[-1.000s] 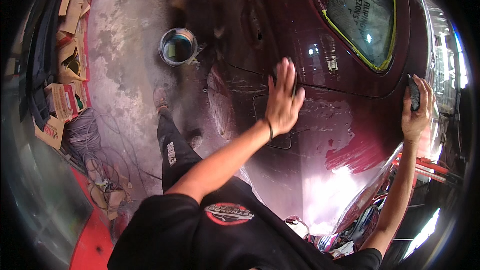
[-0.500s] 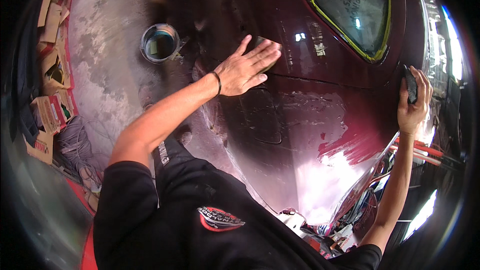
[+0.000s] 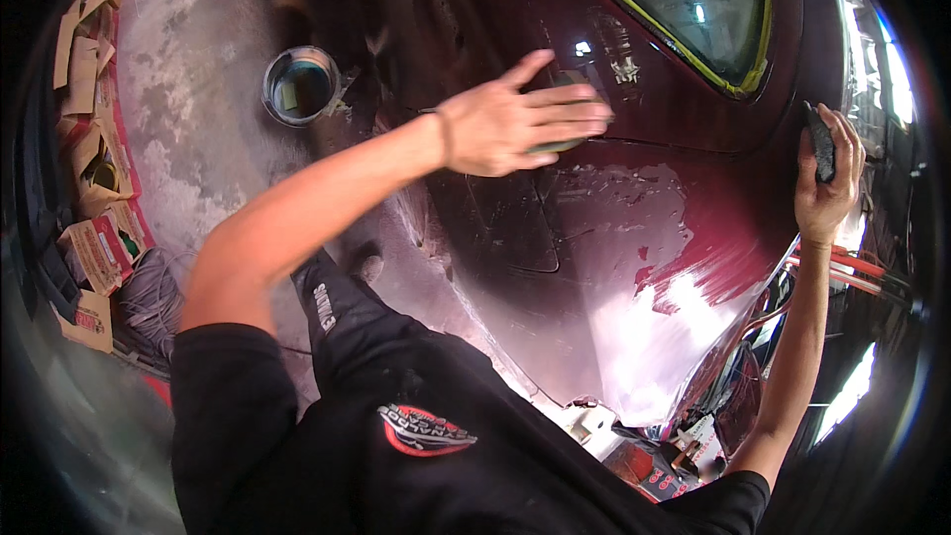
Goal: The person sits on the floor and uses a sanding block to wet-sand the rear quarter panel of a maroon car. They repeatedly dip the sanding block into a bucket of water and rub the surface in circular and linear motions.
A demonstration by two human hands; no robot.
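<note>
My left hand (image 3: 525, 126) lies flat on the dark red car body, fingers stretched out and slightly smeared by motion. Under the palm and fingers it presses a dark piece of sandpaper (image 3: 567, 146), of which only the edges show. Higher on the right, my right hand (image 3: 830, 173) grips a dark grey sponge (image 3: 821, 146) against the edge of the car's roof. The wet car panel (image 3: 634, 208) between the hands has dull greyish patches and bright red streaks. A small fuel-flap outline (image 3: 515, 228) lies just below my left hand.
A round bucket (image 3: 301, 86) with liquid and a small block inside stands on the stained floor (image 3: 188, 119). Opened cardboard boxes (image 3: 94, 238) and coiled cable (image 3: 151, 295) line the left. Yellow tape (image 3: 674, 43) edges the car window. Clutter (image 3: 654, 466) lies at the lower right.
My left hand has slid to the right along the panel, the sandpaper moving with it. My right hand keeps the sponge at the roof edge. The whole view has shifted slightly.
</note>
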